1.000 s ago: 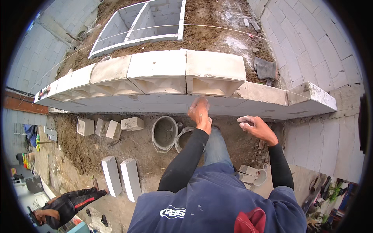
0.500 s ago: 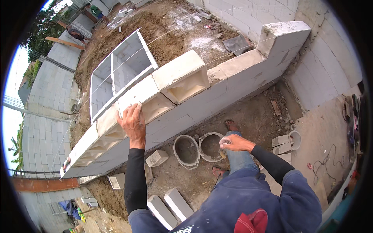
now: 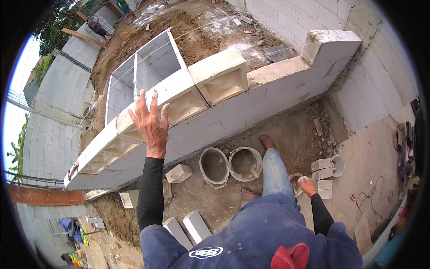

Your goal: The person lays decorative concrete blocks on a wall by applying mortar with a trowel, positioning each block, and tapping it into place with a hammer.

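Observation:
My left hand [image 3: 151,125] is open with its fingers spread, at the row of cream hollow blocks [image 3: 168,89] on top of the grey block wall [image 3: 242,112]. Whether the fingertips rest on the block top or hover is hard to tell. Low beside my thigh, my right hand [image 3: 307,185] has its fingers curled, next to a small bucket [image 3: 296,188]. Anything inside those fingers is hidden. Two round tubs of grey mortar, a left tub [image 3: 214,166] and a right tub [image 3: 245,163], stand at the wall's foot. A wooden handle [image 3: 255,174] sticks out of the right tub.
Loose hollow blocks [image 3: 179,173] and long pale blocks [image 3: 197,226] lie on the ground at left. Stacked blocks [image 3: 322,175] and a white bucket [image 3: 338,166] stand at right. A box-shaped frame [image 3: 145,67] sits behind the wall. A string line crosses above. People stand far left.
My left hand has spread its fingers and shifted slightly upward. My right hand has gone from in front of my thigh down and right to the small bucket.

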